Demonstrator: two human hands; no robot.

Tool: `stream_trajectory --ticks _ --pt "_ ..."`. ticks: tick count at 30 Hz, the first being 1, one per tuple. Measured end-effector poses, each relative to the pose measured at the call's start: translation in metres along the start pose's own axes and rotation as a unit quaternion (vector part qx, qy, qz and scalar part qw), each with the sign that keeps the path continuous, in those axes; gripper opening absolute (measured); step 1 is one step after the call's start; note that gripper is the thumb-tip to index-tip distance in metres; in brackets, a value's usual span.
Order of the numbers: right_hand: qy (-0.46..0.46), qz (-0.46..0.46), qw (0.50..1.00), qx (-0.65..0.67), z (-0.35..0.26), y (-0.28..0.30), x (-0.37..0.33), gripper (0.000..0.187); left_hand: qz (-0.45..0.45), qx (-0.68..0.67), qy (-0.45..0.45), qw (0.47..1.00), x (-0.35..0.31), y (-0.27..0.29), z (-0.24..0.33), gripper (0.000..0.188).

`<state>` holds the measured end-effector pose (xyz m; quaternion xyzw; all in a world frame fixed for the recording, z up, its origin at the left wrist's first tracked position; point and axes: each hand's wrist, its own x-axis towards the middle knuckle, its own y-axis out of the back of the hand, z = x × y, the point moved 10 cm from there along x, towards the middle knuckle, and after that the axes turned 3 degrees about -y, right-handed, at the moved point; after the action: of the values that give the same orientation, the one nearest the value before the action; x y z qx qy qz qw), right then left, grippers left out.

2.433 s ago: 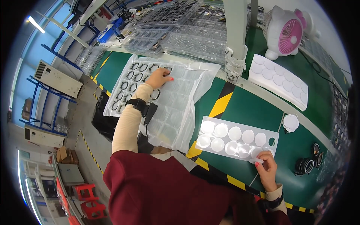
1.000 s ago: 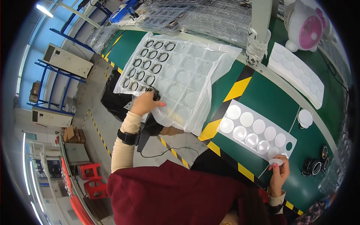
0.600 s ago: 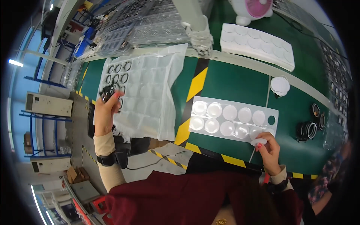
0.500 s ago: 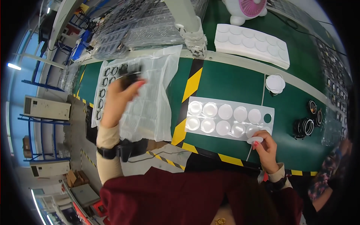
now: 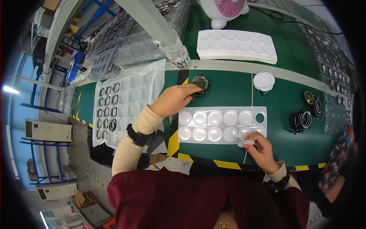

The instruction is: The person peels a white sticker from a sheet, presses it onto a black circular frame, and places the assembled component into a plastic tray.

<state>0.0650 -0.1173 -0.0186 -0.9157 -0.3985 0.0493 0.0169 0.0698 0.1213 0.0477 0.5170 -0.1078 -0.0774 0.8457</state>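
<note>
My left hand (image 5: 173, 100) reaches over the green table and its fingertips rest on a small stack of black rings (image 5: 200, 83). My right hand (image 5: 261, 149) pinches a thin stick with a white round disc (image 5: 246, 144) on its tip, at the lower right edge of a white sheet (image 5: 222, 124) covered with two rows of round clear discs. One hole at the sheet's upper right is bare. A clear blister tray (image 5: 121, 102) with several black rings in its left pockets lies to the left.
A white foam tray of round pads (image 5: 236, 46) and a pink desk fan (image 5: 227, 10) stand at the back. A pile of white discs (image 5: 264, 81) and more black rings (image 5: 300, 120) lie at the right. Another person's arm (image 5: 337, 171) shows at the right edge.
My left hand left the blister tray with a black ring and travelled right to the ring stack on the green table. My right hand stayed at the sheet's lower right corner.
</note>
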Motion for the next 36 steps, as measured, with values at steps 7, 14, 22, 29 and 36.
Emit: stream_trajectory --ticks 7,14,22,29,36 --pt "-0.016 -0.024 0.999 -0.019 0.002 -0.005 0.001 0.014 0.178 -0.115 0.173 0.962 -0.036 0.004 -0.049 0.014" --pt "0.008 0.001 1.000 -0.022 0.000 -0.003 -0.001 0.014 0.158 0.210 0.207 0.942 -0.053 0.008 -0.047 0.008" --pt "-0.001 0.063 0.997 0.054 -0.031 0.002 0.007 0.015 0.215 0.062 0.109 0.969 -0.025 0.040 0.008 0.016" --pt "0.081 0.130 0.983 0.106 -0.060 0.026 0.078 0.012 0.078 -0.674 0.225 0.699 0.036 -0.073 0.035 0.019" --pt "0.072 0.215 0.963 0.148 -0.038 0.043 0.084 0.015 -0.018 -0.821 0.218 0.527 0.047 -0.114 0.053 0.032"
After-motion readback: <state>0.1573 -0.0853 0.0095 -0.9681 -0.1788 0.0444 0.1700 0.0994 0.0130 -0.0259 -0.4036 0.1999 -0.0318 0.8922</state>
